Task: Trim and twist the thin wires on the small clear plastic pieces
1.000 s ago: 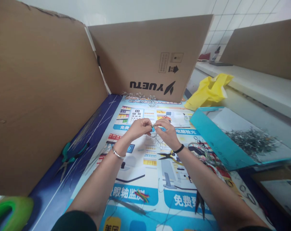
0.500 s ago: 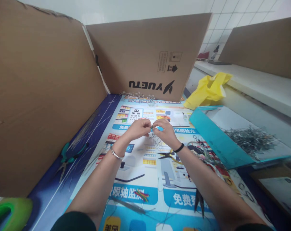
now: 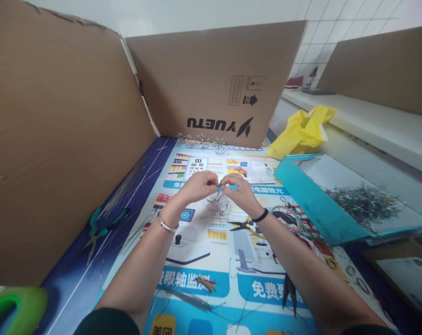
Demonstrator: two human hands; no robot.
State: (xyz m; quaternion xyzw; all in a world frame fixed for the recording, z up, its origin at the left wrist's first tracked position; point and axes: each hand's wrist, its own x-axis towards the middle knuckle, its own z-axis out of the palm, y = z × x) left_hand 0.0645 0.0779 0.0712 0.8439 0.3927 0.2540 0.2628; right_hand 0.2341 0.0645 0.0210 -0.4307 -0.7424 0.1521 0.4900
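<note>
My left hand (image 3: 199, 185) and my right hand (image 3: 239, 190) meet above the middle of a printed poster (image 3: 211, 274), fingertips pinched together on a small tangle of thin wire (image 3: 218, 202) that hangs below them. A tiny blue-green bit shows between the fingertips. My left wrist wears a silver bangle, my right wrist a black band. Yellow-handled pliers (image 3: 245, 226) lie just below my right wrist.
Cardboard walls (image 3: 57, 139) stand at left and at the back (image 3: 211, 79). Green-handled pliers (image 3: 101, 225) lie left. A turquoise tray (image 3: 302, 195) holds a heap of metal wire pieces (image 3: 363, 200). A yellow bag (image 3: 302, 130), rubber bands (image 3: 206, 282) and black tweezers (image 3: 289, 293) lie about.
The hands stayed pinched together in the same place. The wire tangle under the fingertips has shifted slightly and now hangs more visibly between the hands.
</note>
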